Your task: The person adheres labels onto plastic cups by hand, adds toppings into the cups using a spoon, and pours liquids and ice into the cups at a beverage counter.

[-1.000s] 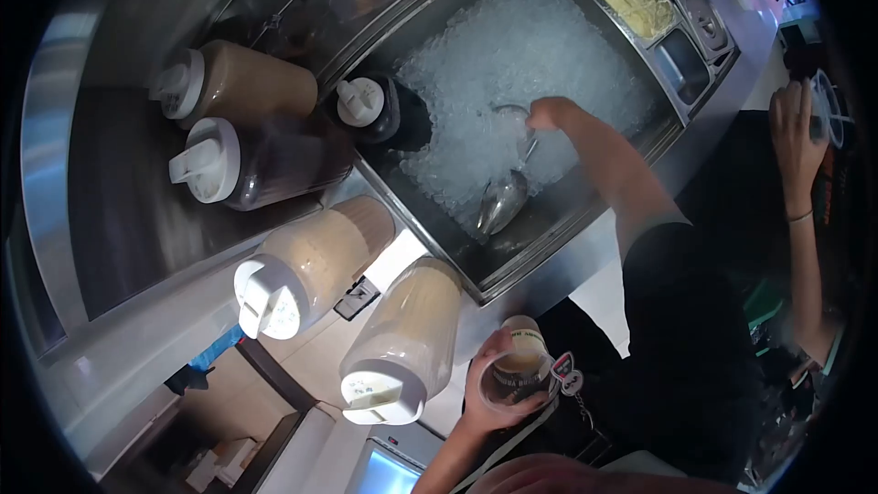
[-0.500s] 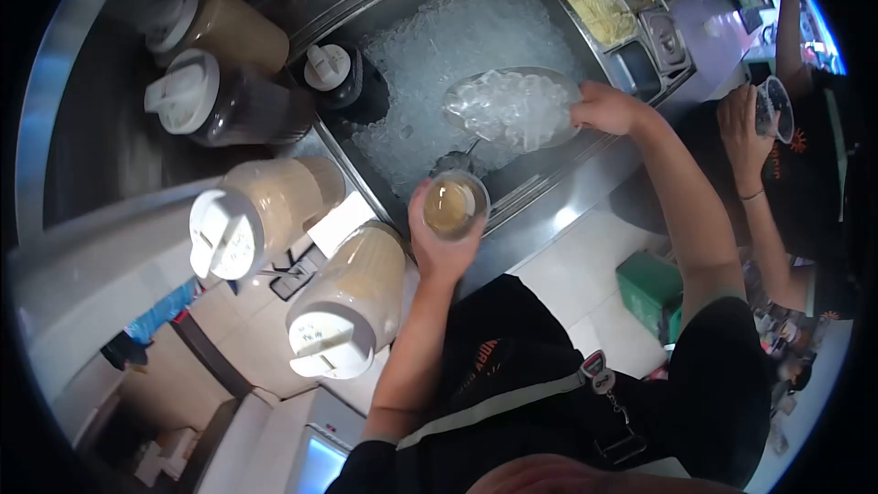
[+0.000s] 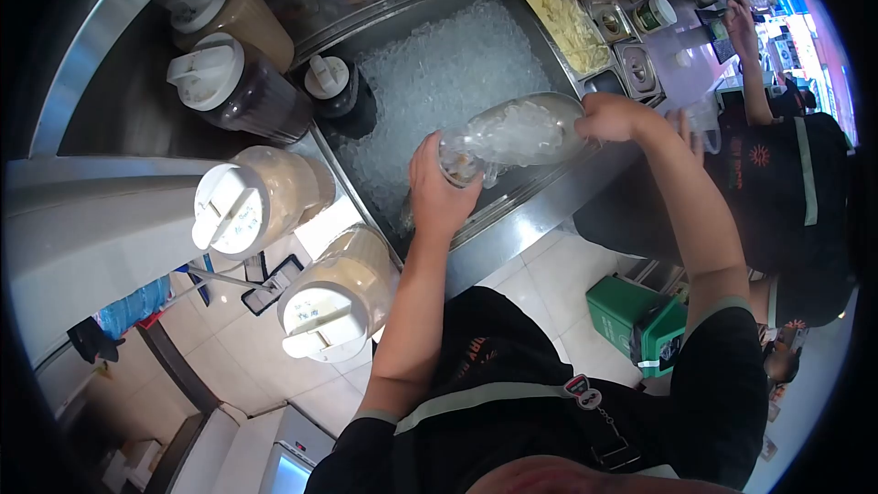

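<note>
Plastic cup (image 3: 460,163) clamped in left hand (image 3: 441,197) above ice bin (image 3: 521,212) — ice at its mouth, fill level unclear. Right hand (image 3: 611,117) clamped on scoop (image 3: 560,110) — ice left inside.

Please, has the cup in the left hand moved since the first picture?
Yes. The cup in the left hand went away from the body, from outside the near rim of the ice bin to above it.

Ice (image 3: 519,131) in a scoop (image 3: 569,113) in the right hand (image 3: 615,119) now meets the rim of a cup (image 3: 460,165) in the left hand (image 3: 443,194), after moments in which the two were apart and the cup was first held low.
</note>
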`<state>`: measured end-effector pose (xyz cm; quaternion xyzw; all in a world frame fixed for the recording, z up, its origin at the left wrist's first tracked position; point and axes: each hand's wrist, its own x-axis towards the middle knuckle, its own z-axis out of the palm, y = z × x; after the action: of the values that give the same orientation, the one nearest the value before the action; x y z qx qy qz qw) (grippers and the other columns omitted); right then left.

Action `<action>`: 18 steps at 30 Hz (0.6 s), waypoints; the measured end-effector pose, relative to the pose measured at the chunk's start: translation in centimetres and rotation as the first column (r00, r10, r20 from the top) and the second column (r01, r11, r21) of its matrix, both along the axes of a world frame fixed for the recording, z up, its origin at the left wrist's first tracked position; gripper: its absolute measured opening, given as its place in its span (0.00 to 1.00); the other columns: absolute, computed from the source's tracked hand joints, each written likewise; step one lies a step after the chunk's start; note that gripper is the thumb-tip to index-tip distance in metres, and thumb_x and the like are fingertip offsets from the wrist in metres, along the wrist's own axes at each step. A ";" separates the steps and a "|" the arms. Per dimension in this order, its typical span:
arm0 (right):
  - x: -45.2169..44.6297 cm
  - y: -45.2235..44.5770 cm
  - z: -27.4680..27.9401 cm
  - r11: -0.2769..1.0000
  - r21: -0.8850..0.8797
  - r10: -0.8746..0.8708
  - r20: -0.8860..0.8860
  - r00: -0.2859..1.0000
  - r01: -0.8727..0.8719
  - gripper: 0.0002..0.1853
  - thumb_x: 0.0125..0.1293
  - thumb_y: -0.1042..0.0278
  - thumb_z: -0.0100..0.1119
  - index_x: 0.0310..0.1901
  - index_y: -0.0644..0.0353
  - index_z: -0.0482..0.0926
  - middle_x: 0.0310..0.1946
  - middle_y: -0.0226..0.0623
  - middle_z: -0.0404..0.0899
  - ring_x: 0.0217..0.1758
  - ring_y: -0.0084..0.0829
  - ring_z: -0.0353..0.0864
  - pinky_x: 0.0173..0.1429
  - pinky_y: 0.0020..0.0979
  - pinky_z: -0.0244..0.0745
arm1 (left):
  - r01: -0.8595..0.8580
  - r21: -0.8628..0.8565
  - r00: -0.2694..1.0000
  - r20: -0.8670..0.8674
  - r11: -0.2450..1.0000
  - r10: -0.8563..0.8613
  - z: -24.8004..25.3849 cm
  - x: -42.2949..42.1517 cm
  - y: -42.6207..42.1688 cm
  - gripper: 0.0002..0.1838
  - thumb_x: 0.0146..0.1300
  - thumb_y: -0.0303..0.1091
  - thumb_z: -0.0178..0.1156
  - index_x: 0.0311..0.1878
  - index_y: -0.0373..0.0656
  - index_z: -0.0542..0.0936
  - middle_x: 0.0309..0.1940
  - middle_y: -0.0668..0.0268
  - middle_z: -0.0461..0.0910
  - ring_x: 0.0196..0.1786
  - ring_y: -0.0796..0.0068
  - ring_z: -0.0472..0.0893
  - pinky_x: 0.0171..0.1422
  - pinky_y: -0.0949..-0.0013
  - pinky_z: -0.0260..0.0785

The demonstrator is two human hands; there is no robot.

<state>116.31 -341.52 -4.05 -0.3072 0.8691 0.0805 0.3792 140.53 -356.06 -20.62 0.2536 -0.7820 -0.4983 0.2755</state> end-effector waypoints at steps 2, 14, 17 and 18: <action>-0.2 0.0 0.2 1.000 0.013 -0.020 -0.001 1.000 0.020 0.23 0.55 0.51 0.56 0.35 0.68 0.86 0.34 0.54 0.85 0.39 0.47 0.86 0.46 0.41 0.77 | 0.006 0.004 1.000 -0.018 1.000 -0.006 0.2 -0.3 -0.3 0.47 0.40 0.29 0.78 0.66 0.36 0.68 0.60 0.48 0.74 0.63 0.45 0.73 0.69 0.50 0.63; -0.3 -1.0 2.9 0.995 0.096 0.025 0.015 1.000 -0.027 0.25 0.53 0.51 0.57 0.34 0.72 0.84 0.30 0.54 0.84 0.35 0.45 0.85 0.44 0.42 0.76 | 0.001 -0.044 0.999 -0.042 0.999 -0.003 0.9 -0.7 -0.3 0.47 0.39 0.30 0.79 0.66 0.37 0.67 0.59 0.49 0.74 0.62 0.46 0.73 0.69 0.50 0.62; -0.5 -1.1 3.5 0.990 0.117 0.083 -0.058 0.995 -0.076 0.26 0.52 0.51 0.57 0.34 0.73 0.84 0.29 0.55 0.83 0.35 0.45 0.85 0.44 0.41 0.76 | 0.013 -0.035 1.000 -0.023 0.999 -0.013 1.1 -0.9 -0.2 0.46 0.43 0.32 0.80 0.67 0.37 0.67 0.61 0.49 0.74 0.62 0.47 0.75 0.67 0.54 0.67; -0.6 -1.0 3.6 0.990 0.118 0.080 -0.048 0.996 -0.074 0.26 0.52 0.50 0.57 0.34 0.73 0.83 0.29 0.55 0.83 0.35 0.46 0.84 0.44 0.42 0.76 | 0.011 0.000 0.999 -0.037 1.000 -0.011 1.3 -0.9 -0.1 0.47 0.41 0.31 0.80 0.67 0.37 0.67 0.60 0.49 0.74 0.63 0.47 0.74 0.69 0.53 0.65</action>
<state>115.70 -342.57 -0.44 -0.3158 0.8600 0.1536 0.3702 139.59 -356.14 -19.37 0.2400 -0.7782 -0.5045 0.2869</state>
